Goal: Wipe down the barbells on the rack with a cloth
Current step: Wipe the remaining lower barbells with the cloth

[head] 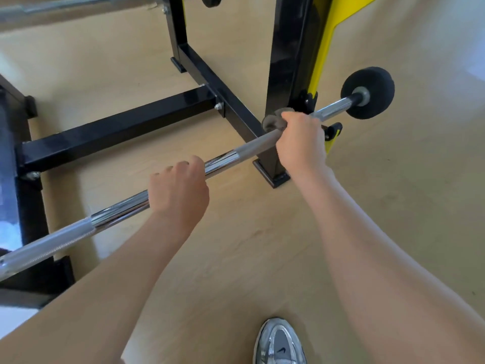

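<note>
Mid-wipe: the right hand [301, 137] grips the cloth [273, 120] round the bar [118, 214] beside the rack [288, 61] upright; the left hand [178, 190] clasps its middle. The left stretch and, seemingly, an upper bar [52, 5] are left.

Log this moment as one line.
left hand: grips barbell | right hand: holds grey cloth round barbell, beside rack upright | step: wipe

Bright, even daylight fills the scene, and soft shadows fall on the floor [236, 258]. Glare streaks the chrome barbell [118, 208]. Wide-angle distortion bends the edges, and the far left is blurred.
</note>
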A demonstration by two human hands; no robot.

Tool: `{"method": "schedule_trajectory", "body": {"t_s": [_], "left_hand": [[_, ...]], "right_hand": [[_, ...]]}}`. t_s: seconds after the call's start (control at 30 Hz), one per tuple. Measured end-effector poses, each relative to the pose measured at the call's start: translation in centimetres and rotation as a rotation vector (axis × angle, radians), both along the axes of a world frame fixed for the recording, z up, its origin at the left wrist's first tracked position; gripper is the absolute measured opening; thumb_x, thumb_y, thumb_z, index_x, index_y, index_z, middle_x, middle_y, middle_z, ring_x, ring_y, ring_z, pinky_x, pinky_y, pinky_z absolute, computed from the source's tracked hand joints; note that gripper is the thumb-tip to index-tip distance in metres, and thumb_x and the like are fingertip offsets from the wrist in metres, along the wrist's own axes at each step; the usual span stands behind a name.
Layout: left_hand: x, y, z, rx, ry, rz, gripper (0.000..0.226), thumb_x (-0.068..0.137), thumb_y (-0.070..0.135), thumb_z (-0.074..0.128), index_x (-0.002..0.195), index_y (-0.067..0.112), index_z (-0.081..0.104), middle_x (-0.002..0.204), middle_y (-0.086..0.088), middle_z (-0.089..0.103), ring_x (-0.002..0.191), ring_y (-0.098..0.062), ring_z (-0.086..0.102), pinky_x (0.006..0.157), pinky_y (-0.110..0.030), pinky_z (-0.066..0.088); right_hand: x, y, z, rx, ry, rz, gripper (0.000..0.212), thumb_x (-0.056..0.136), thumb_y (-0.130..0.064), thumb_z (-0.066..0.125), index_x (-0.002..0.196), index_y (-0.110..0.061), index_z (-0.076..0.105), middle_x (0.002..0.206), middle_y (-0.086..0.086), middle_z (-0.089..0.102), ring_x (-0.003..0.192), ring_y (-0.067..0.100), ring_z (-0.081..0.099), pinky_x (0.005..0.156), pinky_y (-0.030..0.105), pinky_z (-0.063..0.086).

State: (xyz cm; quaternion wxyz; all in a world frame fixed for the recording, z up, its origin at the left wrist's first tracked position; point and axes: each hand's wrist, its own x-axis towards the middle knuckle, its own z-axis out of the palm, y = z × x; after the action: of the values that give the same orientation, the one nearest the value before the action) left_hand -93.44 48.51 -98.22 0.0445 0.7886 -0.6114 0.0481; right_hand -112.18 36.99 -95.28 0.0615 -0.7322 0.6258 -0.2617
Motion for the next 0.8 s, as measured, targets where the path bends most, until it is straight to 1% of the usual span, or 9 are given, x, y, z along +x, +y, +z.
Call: {"method": "schedule_trajectory", "body": {"t_s": [0.1,0.17,0.23,0.4,0.47,0.53,0.6,0.7,0.8], "left_hand": [[-0.2,-0.6,0.8,0.073,0.024,0.045,0.02,0.098,0.038,0.062,0.097,0.019,0.059,0.071,0.0,0.049,0.062,-0.023,0.051,0.056,-0.033,0.039],[-0.5,-0.8,1.2,0.096,0.0,0.067,0.021,0.099,0.042,0.059,0.099,0.021,0.061,0.072,-0.001,0.045,0.065,-0.026,0.048,0.058,-0.034,0.037],[-0.4,-0.7,1.4,0.091,-0.014,0.055,0.023,0.101,0.044,0.056,0.094,0.022,0.057,0.07,-0.001,0.043,0.065,-0.027,0.048,0.058,-0.035,0.037],[-0.3,-1.0,2.3,0.126,0.087,0.076,0.018,0.096,0.033,0.057,0.088,0.017,0.056,0.073,-0.002,0.052,0.06,-0.021,0.05,0.057,-0.034,0.041],[0.0,-1.6,3.3,0.237,0.19,0.108,0.018,0.091,0.034,0.059,0.089,0.018,0.055,0.078,-0.003,0.055,0.064,-0.021,0.052,0.061,-0.034,0.044],[0.5,-2.4,4.2,0.376,0.327,0.135,0.019,0.088,0.036,0.06,0.086,0.018,0.054,0.082,-0.005,0.06,0.069,-0.022,0.059,0.062,-0.034,0.048],[0.5,-2.7,4.3,0.429,0.427,0.164,0.017,0.087,0.035,0.061,0.085,0.019,0.057,0.081,-0.005,0.064,0.07,-0.022,0.063,0.059,-0.032,0.05],[0.1,-1.8,3.3,0.26,0.284,0.169,0.022,0.088,0.04,0.063,0.087,0.018,0.059,0.077,-0.003,0.06,0.065,-0.02,0.058,0.052,-0.029,0.042],[-0.7,-0.6,1.6,0.046,0.007,0.018,0.022,0.091,0.035,0.065,0.102,0.019,0.055,0.086,0.0,0.058,0.074,-0.021,0.056,0.061,-0.035,0.045]], "right_hand": [[4.5,4.8,-0.9,-0.076,-0.161,0.259,0.029,0.096,-0.01,0.05,0.105,-0.009,0.078,0.095,-0.003,0.073,0.087,0.015,0.066,0.084,0.033,0.057],[5.5,7.1,-1.3,-0.059,-0.183,0.405,0.033,0.096,-0.005,0.052,0.113,-0.01,0.08,0.1,0.0,0.078,0.086,0.014,0.067,0.087,0.024,0.053],[3.6,5.6,-0.9,-0.069,-0.148,0.378,0.034,0.095,-0.001,0.059,0.121,-0.012,0.078,0.102,0.004,0.08,0.083,0.012,0.07,0.085,0.014,0.05],[0.1,2.4,-0.7,-0.107,-0.103,-0.001,0.036,0.101,-0.004,0.058,0.134,-0.006,0.069,0.118,0.013,0.077,0.109,0.032,0.073,0.097,0.038,0.059],[2.5,4.6,-1.5,-0.125,-0.164,0.099,0.036,0.097,0.0,0.057,0.13,-0.007,0.071,0.118,0.012,0.076,0.105,0.032,0.073,0.092,0.044,0.059],[3.5,6.3,-2.2,-0.118,-0.212,0.246,0.042,0.094,0.005,0.054,0.129,-0.009,0.074,0.125,0.007,0.075,0.108,0.025,0.072,0.096,0.033,0.053],[2.3,5.3,-2.1,-0.131,-0.227,0.241,0.041,0.095,0.005,0.055,0.127,-0.01,0.075,0.123,0.004,0.076,0.109,0.02,0.072,0.095,0.024,0.05],[0.6,2.5,-1.6,-0.089,-0.285,-0.001,0.035,0.098,0.0,0.057,0.129,-0.008,0.074,0.117,0.008,0.078,0.111,0.025,0.072,0.096,0.029,0.055],[2.9,4.3,-1.7,-0.095,-0.312,-0.061,0.034,0.099,-0.005,0.053,0.124,-0.01,0.076,0.112,0.008,0.078,0.106,0.027,0.072,0.087,0.028,0.048]]}}
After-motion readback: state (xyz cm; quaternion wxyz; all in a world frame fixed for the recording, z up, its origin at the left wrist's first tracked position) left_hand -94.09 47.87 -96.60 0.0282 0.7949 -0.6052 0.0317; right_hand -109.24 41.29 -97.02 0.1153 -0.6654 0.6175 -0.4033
